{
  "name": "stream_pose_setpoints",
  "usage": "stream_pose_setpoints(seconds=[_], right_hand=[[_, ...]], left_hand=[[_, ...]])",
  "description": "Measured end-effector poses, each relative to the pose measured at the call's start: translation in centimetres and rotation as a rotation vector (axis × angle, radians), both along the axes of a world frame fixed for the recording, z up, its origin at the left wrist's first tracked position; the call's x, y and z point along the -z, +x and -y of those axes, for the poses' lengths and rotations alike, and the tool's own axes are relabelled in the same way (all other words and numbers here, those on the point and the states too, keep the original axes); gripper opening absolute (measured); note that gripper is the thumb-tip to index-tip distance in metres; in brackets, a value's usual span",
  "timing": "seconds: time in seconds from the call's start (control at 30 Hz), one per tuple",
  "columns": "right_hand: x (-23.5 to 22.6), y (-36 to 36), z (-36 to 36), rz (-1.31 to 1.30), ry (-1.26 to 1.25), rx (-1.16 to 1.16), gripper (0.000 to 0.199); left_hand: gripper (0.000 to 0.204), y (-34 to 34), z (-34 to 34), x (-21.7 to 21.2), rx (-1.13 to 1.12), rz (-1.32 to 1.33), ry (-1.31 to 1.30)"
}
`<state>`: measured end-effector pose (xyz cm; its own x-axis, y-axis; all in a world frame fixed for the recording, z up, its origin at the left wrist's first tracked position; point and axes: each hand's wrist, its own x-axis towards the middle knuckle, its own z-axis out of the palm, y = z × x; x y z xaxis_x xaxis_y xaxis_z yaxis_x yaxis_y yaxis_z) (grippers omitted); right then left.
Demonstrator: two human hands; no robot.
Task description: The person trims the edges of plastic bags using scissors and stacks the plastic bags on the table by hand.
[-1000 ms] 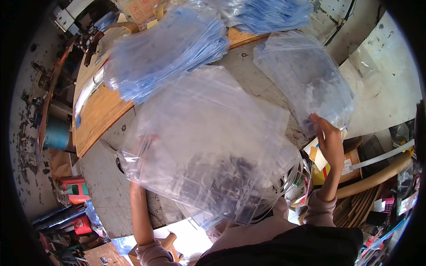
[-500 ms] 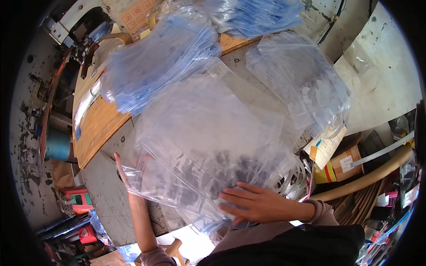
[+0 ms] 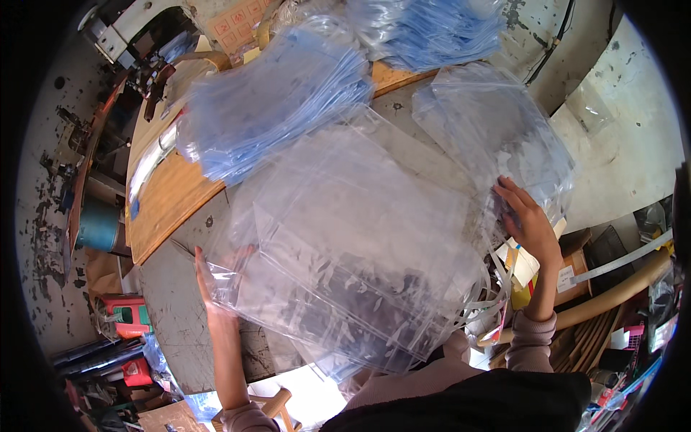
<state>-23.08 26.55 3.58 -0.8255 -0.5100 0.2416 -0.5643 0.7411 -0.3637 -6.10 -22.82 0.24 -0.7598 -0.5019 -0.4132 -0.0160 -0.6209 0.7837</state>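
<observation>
A broad pile of clear plastic bags lies before me, with pale loop handles at its right side. My left hand is at the pile's left edge. Its fingers are stretched apart, some seen through the plastic, which partly covers the hand. My right hand reaches to a second stack of clear bags at the right. Its fingertips rest on the lower left edge of that stack, the fingers apart and slightly bent.
Bluish plastic sheets are stacked beyond the pile at the left, with another bluish stack at the far side. A wooden board lies left on the scratched grey table. A cardboard tube and boxes crowd the right.
My right hand has left the near edge of the middle pile and moved right and away, onto the right stack. My left hand stays at the pile's left edge.
</observation>
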Motion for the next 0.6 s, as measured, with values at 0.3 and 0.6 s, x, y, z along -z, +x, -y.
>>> stream_pose_setpoints(seconds=[0.3, 0.6], right_hand=[[1.2, -3.6, -1.8, -0.051, -0.625, 0.368, 0.008], [-0.5, -1.2, 0.0, 0.192, 0.07, 0.015, 0.058]], left_hand=[[0.071, 3.5, -5.9, -2.7, 0.084, -0.268, 0.166], [0.038, 2.5, -3.4, -2.9, 0.148, 0.206, -0.727]])
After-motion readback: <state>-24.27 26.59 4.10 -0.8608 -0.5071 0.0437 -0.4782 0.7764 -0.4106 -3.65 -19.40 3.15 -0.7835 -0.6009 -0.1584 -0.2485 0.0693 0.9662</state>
